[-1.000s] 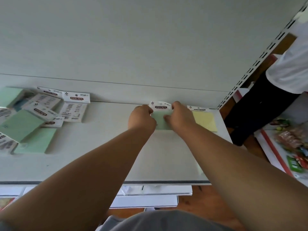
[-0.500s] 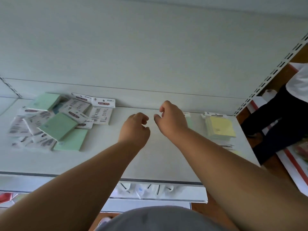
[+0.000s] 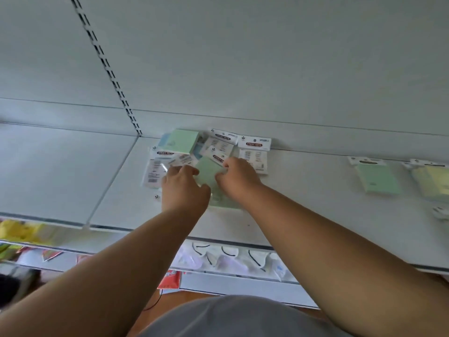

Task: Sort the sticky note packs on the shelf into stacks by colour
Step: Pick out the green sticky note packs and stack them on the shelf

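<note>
Both hands in the unsorted pile [image 3: 194,152] at the shelf [image 3: 303,203] back. Left hand [image 3: 185,188] and right hand [image 3: 237,180] pinch opposite edges of one green pack [image 3: 206,170], fingers curled on it. Green stack [image 3: 376,177] and yellow stack [image 3: 432,181] sit well apart to the right. Risk: slick wrappers overlap, so lifting may drag a neighbouring pack along or scatter the pile; a second green pack under the wrists could get swept off the shelf edge.

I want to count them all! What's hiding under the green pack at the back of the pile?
A blue pack peeks out under the back green pack's left edge. Anything else beneath stays covered, so you cannot count it.
</note>
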A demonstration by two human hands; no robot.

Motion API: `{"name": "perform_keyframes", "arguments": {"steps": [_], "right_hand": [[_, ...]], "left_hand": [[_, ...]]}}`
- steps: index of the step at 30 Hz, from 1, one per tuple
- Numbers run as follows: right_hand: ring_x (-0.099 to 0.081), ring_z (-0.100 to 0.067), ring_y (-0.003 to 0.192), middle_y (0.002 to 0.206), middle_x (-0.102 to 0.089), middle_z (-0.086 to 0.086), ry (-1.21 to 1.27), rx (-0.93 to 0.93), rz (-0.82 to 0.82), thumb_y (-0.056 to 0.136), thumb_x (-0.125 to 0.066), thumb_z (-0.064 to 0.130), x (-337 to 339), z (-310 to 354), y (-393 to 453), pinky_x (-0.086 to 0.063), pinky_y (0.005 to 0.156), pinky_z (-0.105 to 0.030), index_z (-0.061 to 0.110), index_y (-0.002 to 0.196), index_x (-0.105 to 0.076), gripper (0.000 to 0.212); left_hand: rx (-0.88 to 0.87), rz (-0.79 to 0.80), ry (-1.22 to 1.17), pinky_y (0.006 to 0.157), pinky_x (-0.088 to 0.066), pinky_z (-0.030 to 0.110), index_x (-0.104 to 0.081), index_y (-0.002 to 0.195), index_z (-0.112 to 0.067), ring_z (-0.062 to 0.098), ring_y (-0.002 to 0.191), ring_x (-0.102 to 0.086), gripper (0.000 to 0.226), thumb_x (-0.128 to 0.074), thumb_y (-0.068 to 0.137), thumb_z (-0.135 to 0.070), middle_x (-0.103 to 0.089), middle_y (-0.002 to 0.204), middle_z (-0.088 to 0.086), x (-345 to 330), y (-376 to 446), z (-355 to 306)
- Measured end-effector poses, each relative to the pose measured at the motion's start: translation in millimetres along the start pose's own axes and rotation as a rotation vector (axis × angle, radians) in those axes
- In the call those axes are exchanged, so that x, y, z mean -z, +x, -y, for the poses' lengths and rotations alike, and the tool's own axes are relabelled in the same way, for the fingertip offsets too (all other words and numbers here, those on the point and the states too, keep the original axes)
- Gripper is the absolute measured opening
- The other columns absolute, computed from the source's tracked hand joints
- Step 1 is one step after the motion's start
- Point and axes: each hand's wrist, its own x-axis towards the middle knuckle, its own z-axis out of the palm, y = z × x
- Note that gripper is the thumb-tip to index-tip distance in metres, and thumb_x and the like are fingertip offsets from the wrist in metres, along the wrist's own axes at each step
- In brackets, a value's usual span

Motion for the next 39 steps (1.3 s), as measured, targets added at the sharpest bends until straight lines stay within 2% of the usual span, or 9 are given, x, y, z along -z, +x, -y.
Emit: {"name": "perform_keyframes", "arguments": {"steps": [2,4,10,15,19,22,25,32,39], "right_hand": [[-0.058,-0.033,0.107,0.12,-0.058,-0.014,0.089,-0.155,-0.057,0.084,-0.058,0.03,-6,9,5,-0.049,0.083,-0.031,0.011,0.12,-0.059,0.041],[-0.062,-0.03,0.1,0.112,-0.064,-0.011,0.241,-0.245,-0.101,0.081,-0.061,0.026,-7,13,9,-0.044,0.068,-0.025,0.012,0.112,-0.064,0.034],[-0.057,-0.017,0.082,0.098,-0.061,0.003,0.56,-0.312,-0.287,0.076,-0.07,0.013,5,5,2,-0.039,0.064,-0.023,0.018,0.106,-0.061,0.032],[-0.057,-0.012,0.085,0.094,-0.058,0.009,0.384,-0.18,-0.377,0.08,-0.067,0.014,37,-35,-13,-0.045,0.08,-0.025,0.018,0.103,-0.063,0.024],[-0.061,-0.015,0.085,0.095,-0.061,0.008,0.284,-0.185,-0.449,0.081,-0.067,0.018,80,-84,-28,-0.05,0.079,-0.028,0.021,0.1,-0.064,0.019],[-0.062,-0.016,0.088,0.099,-0.066,0.005,0.211,-0.21,-0.488,0.082,-0.068,0.02,120,-129,-37,-0.049,0.08,-0.027,0.019,0.102,-0.066,0.02],[-0.062,-0.015,0.094,0.106,-0.068,0.003,0.176,-0.251,-0.514,0.081,-0.069,0.02,164,-177,-41,-0.048,0.086,-0.026,0.019,0.106,-0.066,0.026],[-0.062,-0.022,0.108,0.114,-0.068,-0.003,-0.014,-0.259,-0.371,0.081,-0.069,0.02,240,-261,-19,-0.044,0.092,-0.026,0.015,0.112,-0.068,0.031],[-0.058,-0.027,0.109,0.118,-0.06,-0.008,-0.143,-0.198,-0.244,0.08,-0.067,0.021,237,-298,-4,-0.043,0.088,-0.028,0.016,0.109,-0.066,0.03]], "left_hand": [[-0.074,0.069,0.103,0.105,-0.03,0.035,-0.061,0.119,-0.021,0.03,0.124,-0.043,0.044,-0.064,0.075,-0.03,-0.052,0.133,0.008,-1,4,8],[-0.111,0.078,0.11,0.102,-0.03,0.033,-0.059,0.118,-0.022,0.028,0.12,-0.046,0.042,-0.063,0.076,-0.03,-0.057,0.127,0.005,-1,8,8],[-0.002,0.085,-0.255,0.074,-0.044,0.027,-0.063,0.106,-0.024,0.022,0.097,-0.061,0.031,-0.06,0.077,-0.014,-0.065,0.11,-0.001,6,11,-5],[-0.11,0.183,-0.273,0.07,-0.043,0.025,-0.066,0.105,-0.027,0.019,0.085,-0.061,0.027,-0.065,0.079,-0.02,-0.067,0.098,0.001,-9,-4,-39],[-0.291,0.23,-0.231,0.076,-0.04,0.021,-0.066,0.112,-0.024,0.014,0.09,-0.057,0.036,-0.07,0.077,-0.023,-0.062,0.11,-0.002,-32,-19,-89],[-0.424,0.304,-0.213,0.085,-0.048,0.026,-0.062,0.118,-0.026,0.016,0.102,-0.059,0.047,-0.073,0.072,-0.025,-0.055,0.12,-0.004,-57,-39,-134],[-0.472,0.416,-0.205,0.08,-0.05,0.026,-0.057,0.12,-0.028,0.016,0.097,-0.062,0.05,-0.07,0.073,-0.017,-0.05,0.121,-0.003,-89,-59,-183],[-0.499,0.394,-0.134,0.084,-0.052,0.03,-0.061,0.119,-0.029,0.022,0.096,-0.063,0.042,-0.061,0.08,-0.012,-0.049,0.123,0.0,-150,-82,-272],[-0.443,0.362,-0.003,0.084,-0.045,0.026,-0.063,0.122,-0.029,0.023,0.106,-0.058,0.039,-0.066,0.083,-0.022,-0.053,0.124,0.001,-182,-90,-288]]}}
